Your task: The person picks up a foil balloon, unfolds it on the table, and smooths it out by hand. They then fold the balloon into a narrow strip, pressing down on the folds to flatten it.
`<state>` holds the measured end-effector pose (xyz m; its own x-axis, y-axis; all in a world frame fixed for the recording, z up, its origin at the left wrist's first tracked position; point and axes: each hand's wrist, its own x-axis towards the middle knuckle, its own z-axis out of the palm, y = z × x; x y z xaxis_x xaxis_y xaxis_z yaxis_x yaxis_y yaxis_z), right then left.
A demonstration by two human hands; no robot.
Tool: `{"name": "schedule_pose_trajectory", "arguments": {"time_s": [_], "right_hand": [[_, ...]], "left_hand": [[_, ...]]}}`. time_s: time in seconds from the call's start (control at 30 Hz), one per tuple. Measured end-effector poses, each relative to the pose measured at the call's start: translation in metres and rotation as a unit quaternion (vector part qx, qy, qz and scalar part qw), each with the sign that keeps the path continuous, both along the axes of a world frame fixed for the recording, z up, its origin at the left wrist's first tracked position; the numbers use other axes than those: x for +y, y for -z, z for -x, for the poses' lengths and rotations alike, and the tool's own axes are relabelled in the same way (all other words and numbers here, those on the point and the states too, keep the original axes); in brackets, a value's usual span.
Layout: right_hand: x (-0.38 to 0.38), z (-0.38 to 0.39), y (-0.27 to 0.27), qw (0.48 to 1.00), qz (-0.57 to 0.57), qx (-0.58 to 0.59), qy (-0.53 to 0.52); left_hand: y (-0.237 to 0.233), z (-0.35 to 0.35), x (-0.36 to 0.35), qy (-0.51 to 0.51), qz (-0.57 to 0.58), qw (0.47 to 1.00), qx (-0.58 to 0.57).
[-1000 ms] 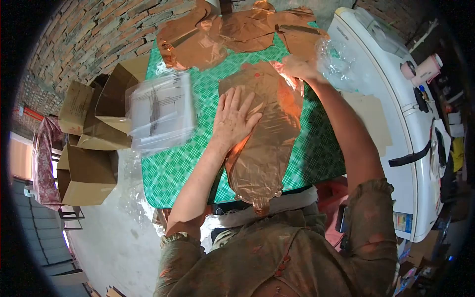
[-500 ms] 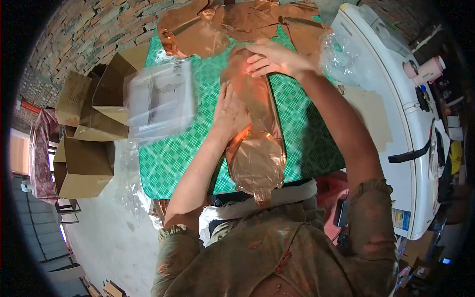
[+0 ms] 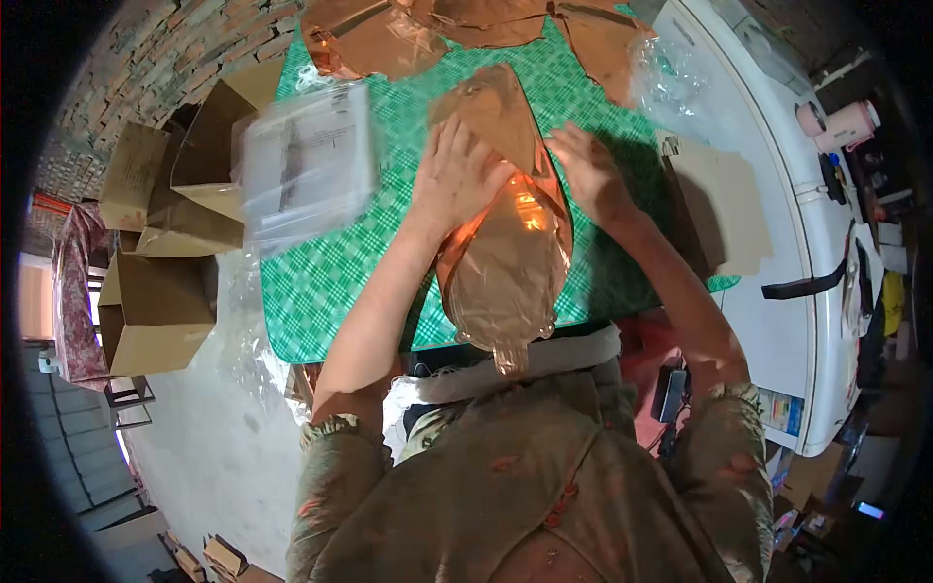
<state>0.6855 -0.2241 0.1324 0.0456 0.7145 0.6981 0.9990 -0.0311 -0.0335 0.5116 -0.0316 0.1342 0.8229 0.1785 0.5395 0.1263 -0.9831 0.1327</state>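
A long copper-coloured foil piece lies on the green checked tablecloth, its narrow tab pointing toward my body. My left hand rests flat on the foil's left part, fingers extended. Just right of the foil's upper edge, my right hand is over the cloth with its fingers apart and holds nothing. Where the foil is creased near my left hand, it shines orange. Beyond, more copper foil pieces lie at the far edge of the table.
Clear plastic bags are stacked on the table's left side. Open cardboard boxes stand left of the table. Crumpled clear plastic and a flat beige card lie at the right, beside a white appliance.
My right hand has come off the foil's far end and moved right and nearer. My left hand has shifted slightly up the foil, and the view has tilted a little.
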Motion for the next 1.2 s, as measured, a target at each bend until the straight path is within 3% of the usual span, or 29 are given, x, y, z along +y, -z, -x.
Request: {"name": "schedule_pose_trajectory", "arguments": {"time_s": [0.1,0.3,0.5,0.6,0.73,0.9,1.0,1.2], "right_hand": [[0.002,0.031,-0.011,0.999,0.023,0.033,0.012],[0.005,0.057,-0.02,0.994,0.053,0.091,-0.005],[0.008,0.07,-0.017,0.985,0.092,0.145,-0.002],[0.004,0.058,-0.026,0.955,0.086,0.283,-0.02],[0.003,0.046,-0.023,0.992,0.05,0.118,0.001],[0.008,0.054,-0.018,0.988,0.107,0.104,0.033],[0.009,0.056,-0.017,0.984,0.152,0.081,0.045],[0.013,0.062,-0.014,0.979,0.182,0.061,0.061]], "left_hand": [[0.004,0.002,0.005,-0.011,-0.043,0.998,0.053],[0.004,-0.001,0.003,0.009,-0.011,1.0,-0.026],[-0.009,0.005,-0.003,0.013,0.006,0.999,0.029],[0.004,-0.001,0.003,-0.007,-0.025,1.0,-0.006],[-0.001,0.002,0.002,-0.012,-0.016,0.999,0.039],[0.004,0.002,0.003,-0.044,-0.072,0.99,0.11],[-0.004,0.004,0.0,-0.002,0.005,0.998,0.067],[-0.003,0.002,0.002,-0.008,-0.014,0.996,0.083]]}}
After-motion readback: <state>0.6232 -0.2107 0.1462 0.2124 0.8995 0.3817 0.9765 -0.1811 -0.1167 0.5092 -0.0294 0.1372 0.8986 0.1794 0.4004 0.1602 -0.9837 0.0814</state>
